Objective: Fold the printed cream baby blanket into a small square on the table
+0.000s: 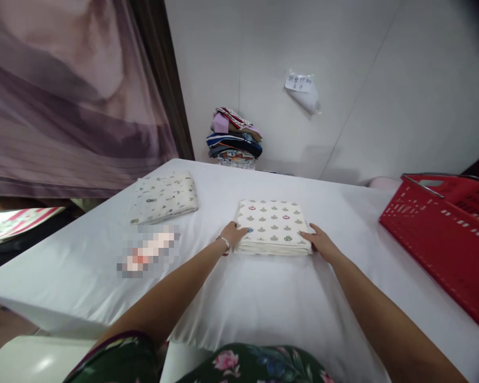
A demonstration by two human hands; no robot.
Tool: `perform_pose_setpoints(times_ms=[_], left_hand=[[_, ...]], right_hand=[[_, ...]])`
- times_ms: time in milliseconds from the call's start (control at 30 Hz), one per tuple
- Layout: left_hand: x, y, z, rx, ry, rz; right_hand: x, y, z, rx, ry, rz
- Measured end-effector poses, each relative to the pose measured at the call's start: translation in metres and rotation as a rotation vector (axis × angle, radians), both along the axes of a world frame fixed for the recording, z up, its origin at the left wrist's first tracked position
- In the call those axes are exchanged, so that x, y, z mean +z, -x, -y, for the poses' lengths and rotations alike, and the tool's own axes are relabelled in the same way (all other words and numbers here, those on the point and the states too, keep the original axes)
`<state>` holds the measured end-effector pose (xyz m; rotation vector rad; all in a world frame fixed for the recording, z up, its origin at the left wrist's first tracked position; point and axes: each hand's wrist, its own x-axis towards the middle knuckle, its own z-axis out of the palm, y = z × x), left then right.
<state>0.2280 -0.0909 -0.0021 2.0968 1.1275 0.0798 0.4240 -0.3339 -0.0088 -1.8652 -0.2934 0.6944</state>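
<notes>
A folded white cloth (273,226) with a small grey, red, blue and green printed pattern lies flat on the white-covered table (279,292) in front of me. My left hand (232,235) grips its left edge, thumb on top and fingers down the side. At the opposite edge, my right hand (320,242) holds the cloth the same way; its lower fingers are partly hidden. Farther left lies a second folded cloth (165,197), cream with small dark prints, touched by neither hand.
A red plastic basket (443,239) with a metal handle stands at the right. Left of my arm lies a blurred-out item (147,252). Folded textiles (234,138) are stacked by the wall, where a labelled plastic bag (303,93) hangs. A purple curtain (72,106) drapes at the left.
</notes>
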Motion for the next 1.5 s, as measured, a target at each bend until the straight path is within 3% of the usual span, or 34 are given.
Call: perform_pose_setpoints(times_ms=[300,567,733,967,1133,1500], left_hand=[[-0.001,0.005,0.002,0.06,0.128,0.034],[0.003,0.005,0.007,0.029,0.125,0.011],[0.001,0.018,0.007,0.023,0.132,0.041],[0.0,0.046,-0.026,-0.021,0.105,0.033],[0.004,0.044,-0.029,-0.051,0.059,0.051],[0.005,0.043,-0.027,-0.062,0.043,0.006]], right_hand=[[0.002,-0.004,0.009,0.007,-0.053,-0.15],[0.006,-0.017,-0.015,-0.053,-0.062,-0.186],[0.015,0.001,-0.013,-0.032,-0.119,-0.19],[0.003,0.035,0.007,0.052,-0.173,-0.362],[0.007,0.018,-0.004,-0.02,-0.167,-0.315],[0.006,-0.032,-0.061,-0.081,-0.17,-0.289]])
